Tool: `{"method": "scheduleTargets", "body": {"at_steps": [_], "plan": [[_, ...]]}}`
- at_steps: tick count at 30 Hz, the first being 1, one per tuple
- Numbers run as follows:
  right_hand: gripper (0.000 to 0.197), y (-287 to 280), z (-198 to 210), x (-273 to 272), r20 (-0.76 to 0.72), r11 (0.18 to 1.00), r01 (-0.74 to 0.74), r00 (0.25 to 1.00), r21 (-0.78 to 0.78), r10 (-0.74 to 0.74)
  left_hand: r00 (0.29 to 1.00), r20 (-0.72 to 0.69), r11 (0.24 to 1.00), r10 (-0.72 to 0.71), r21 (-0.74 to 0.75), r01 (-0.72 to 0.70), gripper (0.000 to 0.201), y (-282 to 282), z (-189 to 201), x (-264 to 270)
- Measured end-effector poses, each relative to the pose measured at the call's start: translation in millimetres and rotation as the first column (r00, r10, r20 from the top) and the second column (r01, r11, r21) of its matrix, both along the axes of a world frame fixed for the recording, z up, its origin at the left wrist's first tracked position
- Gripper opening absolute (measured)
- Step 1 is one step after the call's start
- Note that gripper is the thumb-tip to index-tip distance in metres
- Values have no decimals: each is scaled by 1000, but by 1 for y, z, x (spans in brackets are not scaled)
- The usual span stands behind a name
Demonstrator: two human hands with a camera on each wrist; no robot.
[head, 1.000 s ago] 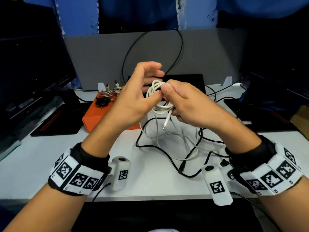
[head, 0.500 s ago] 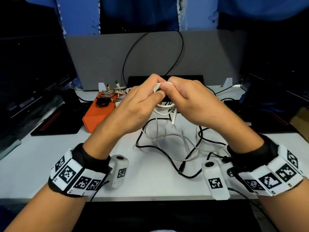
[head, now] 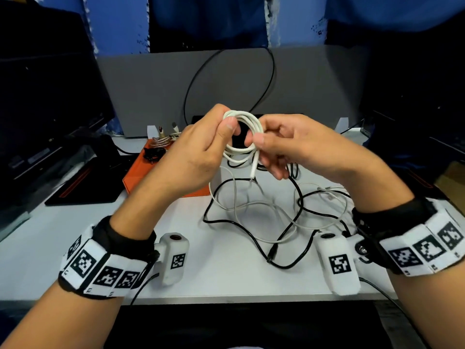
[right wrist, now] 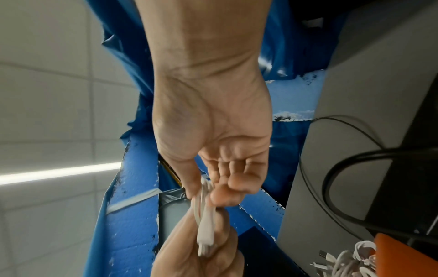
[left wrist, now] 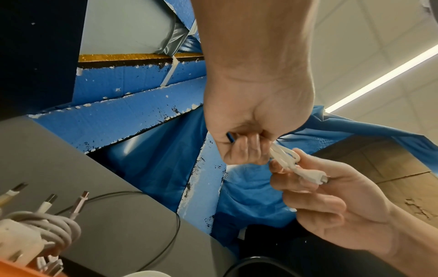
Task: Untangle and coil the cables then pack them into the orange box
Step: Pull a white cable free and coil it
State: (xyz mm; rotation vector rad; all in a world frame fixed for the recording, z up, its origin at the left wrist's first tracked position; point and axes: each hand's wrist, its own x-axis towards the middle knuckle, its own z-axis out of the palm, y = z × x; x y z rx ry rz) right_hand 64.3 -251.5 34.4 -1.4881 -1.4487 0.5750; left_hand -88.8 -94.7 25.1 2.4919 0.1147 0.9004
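Note:
I hold a small coil of white cable (head: pixel 242 133) in the air above the table. My left hand (head: pixel 201 152) pinches the coil's left side between thumb and fingers. My right hand (head: pixel 281 144) pinches its right side, and the cable's plug end (head: pixel 253 168) hangs below the coil. The wrist views show the white cable (left wrist: pixel 284 159) and its plug (right wrist: pixel 205 238) between both hands. The orange box (head: pixel 141 172) lies at the left behind my left hand, with coiled cables (head: pixel 161 143) in it. A black cable (head: pixel 276 238) and a white cable (head: pixel 256 207) lie tangled on the table.
The white table (head: pixel 75 238) holds black pads at the left (head: pixel 83 187) and right. A grey partition (head: pixel 226 84) stands at the back with a black cable looping over it. Dark monitors flank both sides. Bundled grey and white cables (left wrist: pixel 47 228) sit by the box.
Both hands have turned and spread slightly, so the white coil now faces me as an open ring; its plug end hangs straight down.

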Motion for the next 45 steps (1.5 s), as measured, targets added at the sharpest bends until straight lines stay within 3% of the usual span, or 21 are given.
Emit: {"method": "scheduleTargets", "body": {"at_steps": [2, 5, 10, 12, 16, 19, 24, 29, 32, 38, 42, 45], "plan": [[41, -5, 2, 7, 21, 999, -37, 999, -13, 37, 1000, -19, 1000, -14, 12, 14, 28, -2, 0, 0], [26, -11, 6, 14, 58, 998, -54, 997, -16, 55, 999, -32, 1000, -27, 14, 28, 27, -7, -1, 0], [32, -4, 0, 11, -23, 996, -92, 996, -12, 92, 999, 27, 999, -37, -25, 37, 28, -6, -2, 2], [26, -3, 1, 12, 4, 999, -44, 999, 1, 44, 999, 30, 999, -30, -25, 31, 29, -4, -2, 1], [9, -2, 5, 18, 101, 969, 193, 973, 156, -210, 997, 45, 995, -58, -74, 61, 29, -2, 0, 1], [1, 7, -1, 9, -107, 933, 264, 964, 246, -244, 993, 88, 993, -80, -85, 87, 23, -8, -3, 4], [9, 20, -10, -4, -474, 958, 215, 875, 189, -102, 989, 143, 999, -35, -18, 38, 21, -16, -3, 3], [16, 26, -14, -13, -705, 969, 164, 709, 182, 12, 1000, -8, 1000, 13, 19, -13, 22, -18, 2, -2], [19, 27, -15, -19, -751, 975, 145, 660, 167, 30, 999, -41, 1000, 22, 15, -21, 21, -15, 4, -4], [42, 24, -13, -23, -618, 997, 60, 786, 56, -13, 996, -18, 995, 88, 38, -88, 24, -13, 1, -1], [10, 25, -17, -26, -411, 988, 92, 911, 126, -32, 997, -28, 997, 68, 47, -66, 31, -10, 1, -1], [16, 25, -18, -23, -307, 981, 140, 947, 133, -94, 998, -13, 996, 61, 69, -60, 29, -8, 0, 0]]}}
